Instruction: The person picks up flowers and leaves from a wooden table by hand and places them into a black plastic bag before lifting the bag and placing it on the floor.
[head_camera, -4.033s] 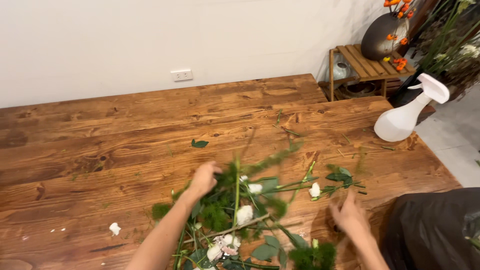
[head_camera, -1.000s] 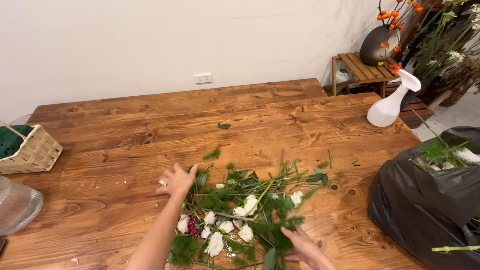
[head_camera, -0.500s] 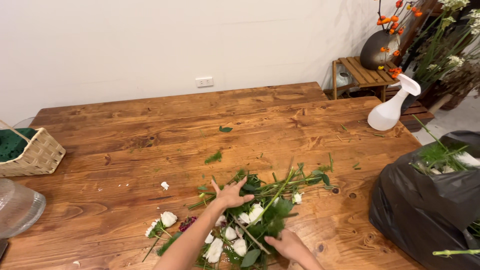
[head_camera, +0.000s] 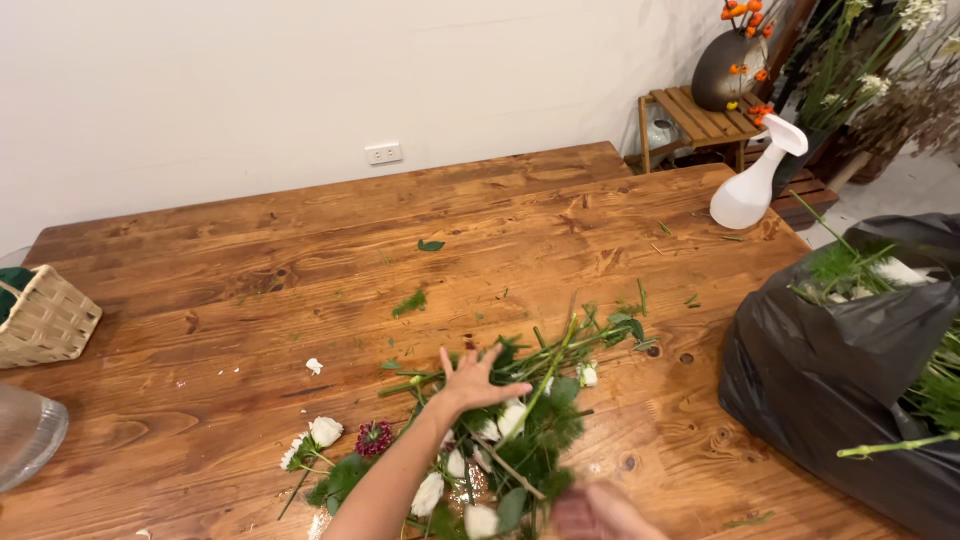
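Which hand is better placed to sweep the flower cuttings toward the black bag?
Probably the left hand: it lies flat, fingers spread, on the pile of flower cuttings, with the black bag off to the right. The right hand is blurred at the pile's near edge.

Premises appear to be a florist's workroom. Evidence: large wooden worktop (head_camera: 300, 250) strewn with cut stems, leaves and white flower heads (head_camera: 510, 420); white spray bottle (head_camera: 752, 180); black refuse bag (head_camera: 840, 370) holding green trimmings; wicker basket (head_camera: 45, 320); dark vase with orange berries (head_camera: 725, 60) on a slatted stool (head_camera: 700, 115).
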